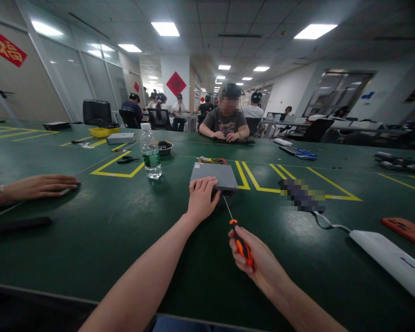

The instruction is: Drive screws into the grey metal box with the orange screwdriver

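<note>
A grey metal box with a socket in its near side and coloured wires at its back, a computer power supply (218,174), lies on the green table. My left hand (203,196) grips its near left part, fingers over the top and thumb by the front side. In my right hand (254,251) is a screwdriver (244,249) with an orange and black handle. Its thin shaft points up and away, and the tip is at the lower front edge of the power supply. Whether the tip touches a screw is too small to tell.
Left of the box stands a water bottle (151,154), with a bowl (165,147) behind it. To the right lie a white power bank (394,260) with a cable and an orange phone (406,230). Another person's hand (51,185) rests at left; a person (224,122) sits opposite.
</note>
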The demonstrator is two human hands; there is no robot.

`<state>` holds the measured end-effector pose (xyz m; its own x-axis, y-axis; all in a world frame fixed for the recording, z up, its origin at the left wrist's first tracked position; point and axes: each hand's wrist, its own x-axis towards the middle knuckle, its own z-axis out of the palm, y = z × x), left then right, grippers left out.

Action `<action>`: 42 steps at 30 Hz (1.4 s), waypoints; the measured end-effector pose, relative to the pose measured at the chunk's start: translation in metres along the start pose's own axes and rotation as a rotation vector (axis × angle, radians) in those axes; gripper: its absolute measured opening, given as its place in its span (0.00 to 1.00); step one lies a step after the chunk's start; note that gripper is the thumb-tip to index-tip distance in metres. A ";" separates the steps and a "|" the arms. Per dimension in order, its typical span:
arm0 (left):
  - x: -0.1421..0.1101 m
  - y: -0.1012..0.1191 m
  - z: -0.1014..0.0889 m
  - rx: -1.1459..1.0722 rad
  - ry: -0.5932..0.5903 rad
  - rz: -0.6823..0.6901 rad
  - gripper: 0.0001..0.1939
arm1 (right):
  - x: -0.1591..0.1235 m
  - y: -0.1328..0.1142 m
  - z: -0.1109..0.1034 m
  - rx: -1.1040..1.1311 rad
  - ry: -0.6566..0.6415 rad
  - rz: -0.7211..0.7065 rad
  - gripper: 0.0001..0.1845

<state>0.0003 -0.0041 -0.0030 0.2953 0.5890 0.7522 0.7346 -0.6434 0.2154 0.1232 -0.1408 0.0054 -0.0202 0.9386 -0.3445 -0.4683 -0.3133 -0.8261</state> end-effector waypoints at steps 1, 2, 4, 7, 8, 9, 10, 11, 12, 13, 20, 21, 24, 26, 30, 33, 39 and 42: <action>0.000 0.000 0.000 0.002 0.002 0.000 0.13 | 0.000 0.001 0.001 -0.026 -0.019 -0.008 0.13; 0.000 0.000 0.000 0.005 0.004 -0.001 0.13 | 0.000 0.003 0.003 -0.044 -0.027 -0.018 0.14; 0.000 0.000 0.000 0.010 0.004 -0.003 0.13 | 0.001 0.003 0.005 -0.058 -0.012 -0.031 0.14; 0.000 0.000 0.000 0.014 0.003 -0.003 0.13 | 0.004 0.002 0.006 -0.057 0.011 -0.040 0.14; 0.000 0.000 0.000 0.015 0.004 -0.002 0.13 | 0.005 0.001 0.006 -0.062 0.013 -0.041 0.14; 0.000 0.000 0.000 0.016 0.004 0.000 0.13 | 0.005 0.000 0.007 -0.070 0.011 -0.042 0.14; 0.000 0.000 0.000 0.016 0.004 0.000 0.13 | 0.006 0.000 0.008 -0.077 0.009 -0.042 0.14; 0.000 0.000 0.000 0.013 0.004 0.000 0.13 | 0.006 0.000 0.009 -0.081 0.007 -0.042 0.15; 0.000 0.000 0.000 0.010 0.004 -0.002 0.13 | 0.007 0.000 0.009 -0.082 0.007 -0.043 0.15; 0.000 0.000 0.000 0.007 0.004 -0.005 0.13 | 0.007 0.000 0.010 -0.080 0.007 -0.045 0.15; 0.000 0.000 0.001 -0.001 0.011 -0.010 0.13 | 0.011 0.004 0.013 -0.017 0.088 -0.059 0.13; 0.000 0.001 0.001 -0.002 0.010 -0.009 0.13 | 0.011 0.004 0.016 -0.003 0.108 -0.062 0.13; 0.001 0.001 0.000 -0.006 0.006 -0.007 0.13 | 0.011 0.006 0.025 0.055 0.152 -0.075 0.13; 0.000 0.001 0.000 -0.007 0.007 -0.009 0.13 | 0.010 0.008 0.031 0.104 0.164 -0.091 0.12; 0.000 0.001 0.000 -0.015 0.002 -0.015 0.14 | 0.012 0.014 0.037 0.157 0.172 -0.101 0.12; 0.000 0.000 0.000 -0.016 0.000 -0.013 0.13 | 0.014 0.016 0.035 0.160 0.186 -0.095 0.12; 0.000 0.000 0.002 -0.002 0.014 -0.010 0.13 | 0.015 0.010 0.035 0.164 0.227 -0.087 0.13; -0.001 0.001 0.001 0.001 0.008 -0.009 0.15 | 0.014 0.007 0.037 0.186 0.232 -0.086 0.12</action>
<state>0.0015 -0.0049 -0.0036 0.2839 0.5910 0.7550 0.7378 -0.6376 0.2216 0.0868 -0.1243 0.0109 0.2192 0.8956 -0.3871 -0.6135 -0.1820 -0.7684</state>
